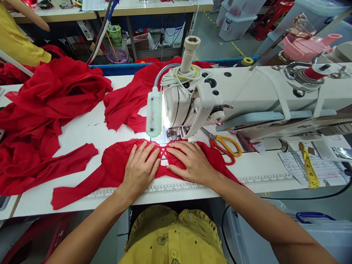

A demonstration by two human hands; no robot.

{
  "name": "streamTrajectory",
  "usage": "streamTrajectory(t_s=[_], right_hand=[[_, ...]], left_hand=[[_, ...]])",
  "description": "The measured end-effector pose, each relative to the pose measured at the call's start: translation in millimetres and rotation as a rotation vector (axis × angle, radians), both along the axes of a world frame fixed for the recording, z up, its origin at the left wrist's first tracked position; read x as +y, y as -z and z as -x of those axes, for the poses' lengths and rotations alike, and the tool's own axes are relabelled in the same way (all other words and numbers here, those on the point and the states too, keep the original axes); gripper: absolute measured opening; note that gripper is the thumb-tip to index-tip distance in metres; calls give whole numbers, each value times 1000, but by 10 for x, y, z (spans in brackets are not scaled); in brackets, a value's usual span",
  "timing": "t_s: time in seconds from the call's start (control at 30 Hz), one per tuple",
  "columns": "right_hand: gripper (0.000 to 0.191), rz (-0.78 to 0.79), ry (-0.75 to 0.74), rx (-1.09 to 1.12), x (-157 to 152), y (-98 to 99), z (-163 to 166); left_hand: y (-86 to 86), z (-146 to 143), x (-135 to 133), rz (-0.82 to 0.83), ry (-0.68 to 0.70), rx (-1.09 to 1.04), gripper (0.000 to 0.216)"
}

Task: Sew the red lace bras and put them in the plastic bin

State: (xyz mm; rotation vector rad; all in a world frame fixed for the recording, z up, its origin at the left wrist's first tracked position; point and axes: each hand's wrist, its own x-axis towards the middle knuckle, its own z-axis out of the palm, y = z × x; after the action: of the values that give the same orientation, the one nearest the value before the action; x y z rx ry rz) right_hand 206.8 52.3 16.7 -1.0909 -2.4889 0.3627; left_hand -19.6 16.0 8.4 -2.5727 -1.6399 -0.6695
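Note:
A red lace bra [112,161] lies spread across the white sewing table, its top edge by the presser foot [173,134] of a sewing machine [209,91]. Flat on the left cup rests my left hand [141,167], fingers stretched out toward the machine. My right hand [189,161] lies on the right cup in the same way, fingers spread. Between my fingertips show the crossed straps [163,152] at the bra's middle. Just right of my right hand are scissors [227,145] with orange and red handles. Fabric under both palms is hidden.
Heaped red fabric [55,95] covers the table's left side, and more red pieces [126,99] lie behind the lamp [154,113]. A yellow tape measure [309,165] crosses papers at the right. Another person's yellow sleeve [19,36] shows at upper left.

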Motion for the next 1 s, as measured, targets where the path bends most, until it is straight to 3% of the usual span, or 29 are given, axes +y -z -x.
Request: streamTrajectory(t_s=[0.13, 0.3, 0.47, 0.67, 1.0], right_hand=[[45, 9, -46, -23, 6, -113, 8], [28, -50, -68, -45, 32, -257, 80], [25, -140, -149, -60, 90, -166, 154], [26, -192, -110, -134, 93, -96, 163], [29, -198, -35, -218, 72, -123, 225]], left_hand=[[-35, 8, -12, 29, -1, 13, 34], [-155, 40, -33, 5, 76, -18, 33], [-67, 69, -20, -39, 193, -4, 37], [96, 98, -19, -55, 164, 72, 37], [50, 91, -31, -86, 173, 139, 38]])
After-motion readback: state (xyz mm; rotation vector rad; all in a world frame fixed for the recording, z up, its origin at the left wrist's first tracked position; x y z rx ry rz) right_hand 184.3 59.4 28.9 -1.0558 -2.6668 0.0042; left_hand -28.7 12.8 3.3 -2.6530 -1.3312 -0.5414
